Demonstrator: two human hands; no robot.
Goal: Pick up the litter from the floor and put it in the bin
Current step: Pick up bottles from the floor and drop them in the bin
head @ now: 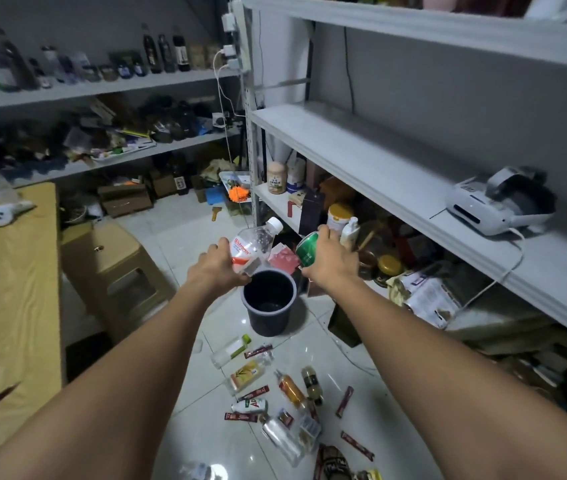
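My left hand [218,268] grips a clear plastic bottle [253,245] with a white cap and a red-and-white label, held tilted just above the left rim of the black bin [270,322]. My right hand [330,259] grips a green can [307,249] above the bin's right rim. The bin stands upright on the white tiled floor and looks dark inside. Nearer to me, litter lies scattered on the tiles: several small bottles [245,374], an orange bottle [290,389] and several dark red sachets [344,401].
A tan plastic stool [116,268] stands left of the bin, beside a yellow-covered table [8,292]. White shelving [396,178] runs along the right, with jars and boxes crowded beneath. Cluttered shelves line the back wall. A patterned item [332,462] lies at the bottom edge.
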